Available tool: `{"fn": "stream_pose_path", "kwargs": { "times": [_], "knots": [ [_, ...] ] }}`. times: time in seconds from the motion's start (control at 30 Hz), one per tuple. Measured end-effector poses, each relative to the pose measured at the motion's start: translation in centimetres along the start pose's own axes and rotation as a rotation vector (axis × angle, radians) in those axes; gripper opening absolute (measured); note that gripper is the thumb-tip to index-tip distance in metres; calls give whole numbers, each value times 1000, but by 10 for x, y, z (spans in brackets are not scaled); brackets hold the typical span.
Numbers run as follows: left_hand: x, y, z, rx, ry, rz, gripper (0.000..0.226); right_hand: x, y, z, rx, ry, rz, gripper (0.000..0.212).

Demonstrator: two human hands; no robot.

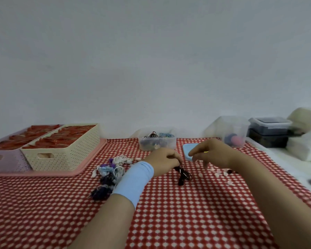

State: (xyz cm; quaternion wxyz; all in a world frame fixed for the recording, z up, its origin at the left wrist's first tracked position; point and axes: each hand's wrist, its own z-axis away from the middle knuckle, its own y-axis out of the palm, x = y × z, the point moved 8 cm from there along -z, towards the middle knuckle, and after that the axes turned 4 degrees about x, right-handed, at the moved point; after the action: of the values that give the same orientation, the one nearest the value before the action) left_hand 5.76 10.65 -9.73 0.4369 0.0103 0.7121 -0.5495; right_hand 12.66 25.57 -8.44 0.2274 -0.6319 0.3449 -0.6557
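The left hand (pixel 164 159) pinches the black cord bundle (pixel 184 174) at its top. It is likely light, limp and tangle-prone — best gripped where strands gather — while the right hand (pixel 212 153) hovers, fingers loosely apart.

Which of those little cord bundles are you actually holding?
The black bundle, pinched in the left hand. The white, blue and purple bundles lie loose on the cloth.

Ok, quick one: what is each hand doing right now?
Left hand: pinches the black cord bundle.
Right hand: too blurred to tell.
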Motion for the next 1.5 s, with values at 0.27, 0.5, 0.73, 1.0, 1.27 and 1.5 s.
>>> {"fn": "stream_pose_path", "kwargs": {
  "times": [0.27, 0.5, 0.73, 1.0, 1.27, 1.5],
  "knots": [
    [-26, 13, -31, -85, -43, -227, 29, -59, -52, 23, -168, 144, 197, 20],
    [-86, 84, -63, 98, 115, -255, 17, -89, -48, 37, -17, 276, 260, 25],
    [-93, 108, -79, 97, 60, -335, 10, -92, -45, 32, -13, 290, 318, 14],
    [-82, 93, -75, -26, 66, -214, 18, -82, -45, 32, -57, 232, 193, 22],
    [-56, 37, -50, -138, 71, -94, 15, -27, -33, 14, -121, 26, -2, 28],
    [19, -4, -10, -214, -73, -32, 9, 7, 9, -12, -93, -54, -6, 22]
  ]
}}
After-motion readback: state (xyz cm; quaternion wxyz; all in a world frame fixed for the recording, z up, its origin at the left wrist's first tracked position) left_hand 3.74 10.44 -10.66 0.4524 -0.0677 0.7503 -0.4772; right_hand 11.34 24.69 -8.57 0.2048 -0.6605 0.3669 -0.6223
